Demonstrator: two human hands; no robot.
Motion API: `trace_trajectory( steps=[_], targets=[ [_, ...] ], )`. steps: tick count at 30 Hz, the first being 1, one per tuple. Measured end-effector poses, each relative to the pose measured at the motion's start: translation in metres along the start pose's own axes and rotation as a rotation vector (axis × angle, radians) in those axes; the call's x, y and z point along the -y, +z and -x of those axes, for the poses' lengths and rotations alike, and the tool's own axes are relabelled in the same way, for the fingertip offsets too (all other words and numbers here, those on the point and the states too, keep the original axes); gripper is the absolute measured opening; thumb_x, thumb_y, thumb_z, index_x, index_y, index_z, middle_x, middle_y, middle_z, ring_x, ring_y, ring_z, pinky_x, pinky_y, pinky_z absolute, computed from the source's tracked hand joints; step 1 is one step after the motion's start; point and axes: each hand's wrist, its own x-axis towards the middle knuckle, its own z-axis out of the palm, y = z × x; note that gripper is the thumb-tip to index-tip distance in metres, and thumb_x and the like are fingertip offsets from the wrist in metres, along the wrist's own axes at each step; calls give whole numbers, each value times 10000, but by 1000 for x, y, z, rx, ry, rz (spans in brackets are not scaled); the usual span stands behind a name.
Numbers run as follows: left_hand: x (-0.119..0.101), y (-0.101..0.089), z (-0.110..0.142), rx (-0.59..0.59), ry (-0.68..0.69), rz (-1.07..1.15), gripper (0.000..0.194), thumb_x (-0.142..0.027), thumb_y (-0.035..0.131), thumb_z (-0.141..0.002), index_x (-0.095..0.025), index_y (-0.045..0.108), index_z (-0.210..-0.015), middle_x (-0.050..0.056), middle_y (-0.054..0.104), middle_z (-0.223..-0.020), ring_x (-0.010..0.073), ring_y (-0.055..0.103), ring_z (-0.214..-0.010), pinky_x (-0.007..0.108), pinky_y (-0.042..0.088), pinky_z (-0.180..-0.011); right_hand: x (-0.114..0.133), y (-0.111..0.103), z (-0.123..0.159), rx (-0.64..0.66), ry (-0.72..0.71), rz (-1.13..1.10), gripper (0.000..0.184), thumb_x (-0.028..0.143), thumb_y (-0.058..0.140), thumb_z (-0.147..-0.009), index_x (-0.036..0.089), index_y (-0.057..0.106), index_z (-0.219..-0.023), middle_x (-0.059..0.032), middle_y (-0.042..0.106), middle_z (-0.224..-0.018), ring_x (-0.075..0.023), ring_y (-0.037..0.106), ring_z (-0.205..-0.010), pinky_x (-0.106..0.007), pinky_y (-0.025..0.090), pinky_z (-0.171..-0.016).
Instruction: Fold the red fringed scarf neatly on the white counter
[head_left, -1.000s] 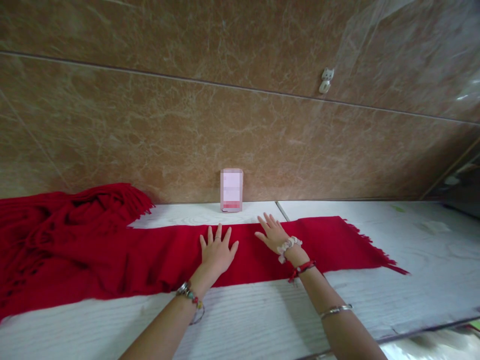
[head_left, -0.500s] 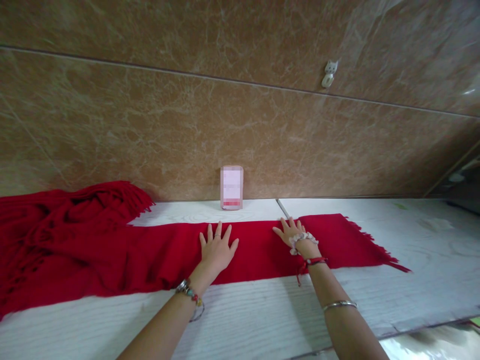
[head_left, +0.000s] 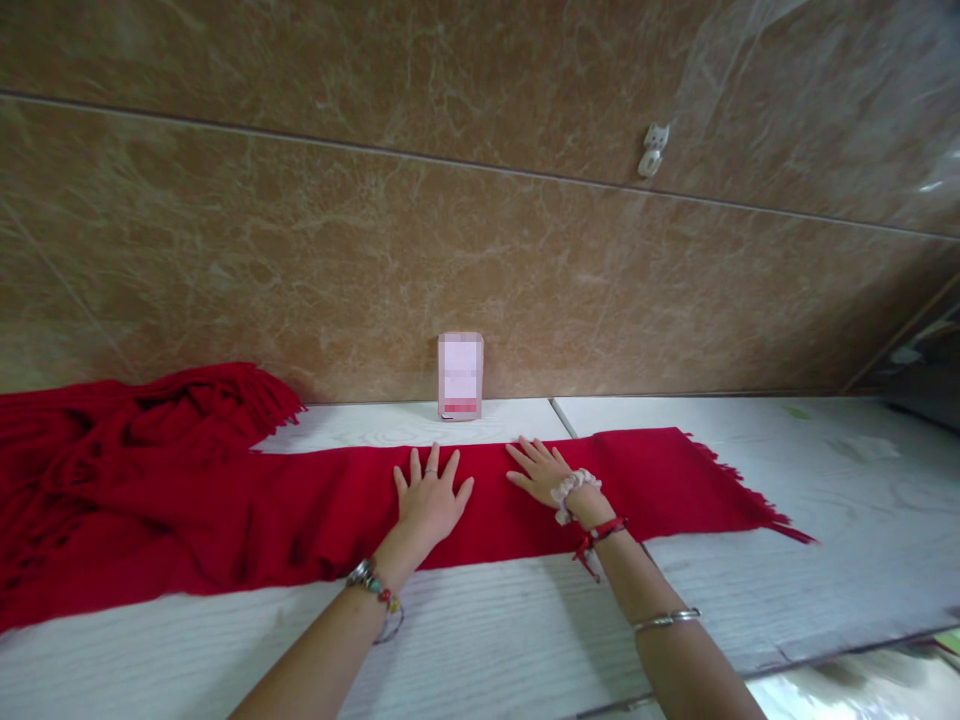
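A long red scarf (head_left: 645,485) with fringed ends stretches across the white surface. Its right part lies flat, while creases and a heaped bunch (head_left: 150,430) fill the left. My left hand (head_left: 431,503) rests palm down near the middle of the scarf, fingers spread, a ring on one finger. Just to the right, my right hand (head_left: 540,472) lies on the flat cloth with its fingers apart, holding nothing. A white scrunchie (head_left: 576,490) circles the right wrist.
A phone-like pink-edged device (head_left: 460,376) with a blurred screen leans upright against the brown tiled wall (head_left: 337,270). The white tabletop (head_left: 480,640) has a seam behind the right hand. A small white cat-shaped hook (head_left: 653,150) is on the wall.
My right hand slid rightward along the scarf, then came back left toward my left hand. The left hand stayed in place on the cloth.
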Motion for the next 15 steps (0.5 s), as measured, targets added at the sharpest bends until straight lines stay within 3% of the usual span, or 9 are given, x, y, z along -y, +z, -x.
trace_trajectory(
  steps=[3, 5, 7, 12, 15],
  targets=[
    [0, -1, 0, 15, -34, 10, 579, -545, 246, -806, -264, 302, -1309, 72, 183, -1416, 381, 90, -1266, 594, 141, -954, -17, -1, 2, -33, 274, 20, 583, 500, 289, -851, 175, 269, -1334, -136, 224, -1396, -289, 198, -1264, -465, 218, -986],
    [0, -1, 0, 15, -44, 13, 590, -551, 248, -802, -256, 303, -1310, 82, 179, -1416, 391, 85, -1263, 599, 137, -952, -20, -2, 3, -74, 353, 26, 600, 484, 305, -852, 121, 278, -1329, -178, 234, -1382, -297, 204, -1260, -457, 219, -988],
    [0, 0, 0, 12, -47, 18, 591, -551, 251, -802, -251, 308, -1308, 91, 181, -1414, 395, 88, -1261, 599, 135, -953, -12, -3, 3, -109, 260, 15, 595, 466, 307, -857, 109, 268, -1332, -176, 213, -1390, -290, 181, -1268, -437, 207, -1000],
    [0, 0, 1, 1, -30, 23, 575, -532, 254, -810, -255, 297, -1312, 81, 168, -1418, 377, 90, -1268, 603, 144, -950, 24, -2, 4, -40, -206, -60, 552, 481, 302, -853, 230, 242, -1340, -60, 179, -1417, -251, 114, -1287, -444, 169, -1020],
    [0, -1, 1, 6, -24, 17, 570, -527, 248, -813, -258, 293, -1314, 70, 168, -1419, 363, 94, -1272, 605, 145, -951, 28, 0, 4, 1, -214, -52, 534, 492, 281, -856, 254, 254, -1333, -45, 195, -1413, -249, 123, -1287, -476, 147, -1016]
  ],
)
